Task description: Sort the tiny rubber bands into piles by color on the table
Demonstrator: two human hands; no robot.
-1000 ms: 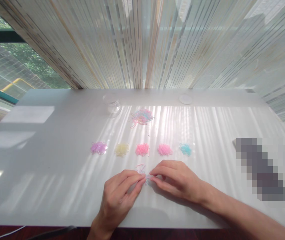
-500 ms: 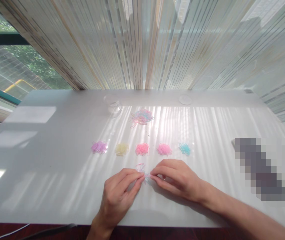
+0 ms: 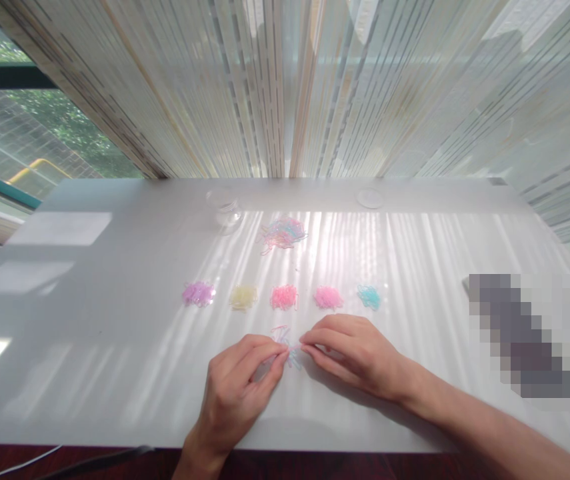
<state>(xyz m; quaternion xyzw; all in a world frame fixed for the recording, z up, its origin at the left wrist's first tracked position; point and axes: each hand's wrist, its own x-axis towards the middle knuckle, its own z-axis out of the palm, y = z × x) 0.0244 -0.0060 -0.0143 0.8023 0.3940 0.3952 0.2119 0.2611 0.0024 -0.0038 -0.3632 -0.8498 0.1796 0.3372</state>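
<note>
Purple heap [image 3: 198, 294]: lay at the left end of the row on the white table [image 3: 129, 373], unchanged over the past second.
Yellow heap [image 3: 243, 297]: rested next along, also undisturbed.
Left hand [image 3: 237, 377]: reached in from the near edge, thumb and fingertips drawn together at the loose bands [image 3: 293, 358]; whether a band was caught between them was too small to tell.
Where the bands lay: on the table between the two sets of fingertips, nearer the edge than the coral heap [image 3: 283, 297].
What changed: slightly more of the blue strands showed at the near end, and the fingertips stood a touch farther apart. That suggested the little bunch was being teased apart, with the work still at this spot.
Which way they pointed: the bunch's long axis ran from far to near, its near end leaning right; a pink band at the far end lay almost crosswise.
Pink heap [image 3: 328, 297]: sat just beyond the right hand [image 3: 357, 350].
Right fingertips: thumb and forefinger nearly met; any hold on a band could not be made out.
Blue heap [image 3: 369, 297]: closed the row, untouched.
</note>
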